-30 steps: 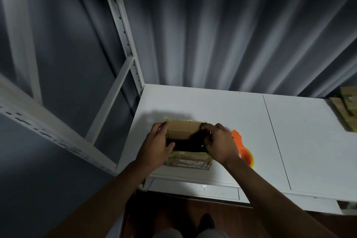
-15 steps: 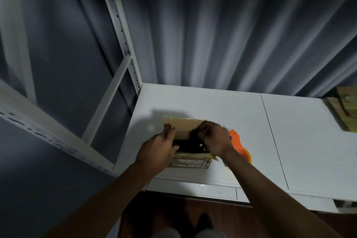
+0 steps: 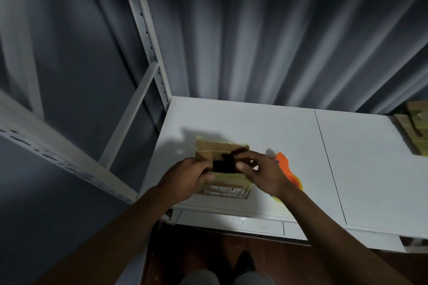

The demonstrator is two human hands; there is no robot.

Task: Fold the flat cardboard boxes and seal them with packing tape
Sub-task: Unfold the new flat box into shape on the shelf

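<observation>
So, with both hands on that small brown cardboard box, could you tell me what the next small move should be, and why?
Probably fold the remaining top flaps shut. The small brown cardboard box still shows a dark opening on top, the left hand steadies its left side, and the right hand pinches a flap. The orange tape dispenser lies untouched beside it on the white table, so taping comes afterwards.

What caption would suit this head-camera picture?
Two hands, left hand and right hand, fold a small cardboard box beside an orange tape dispenser.
</observation>
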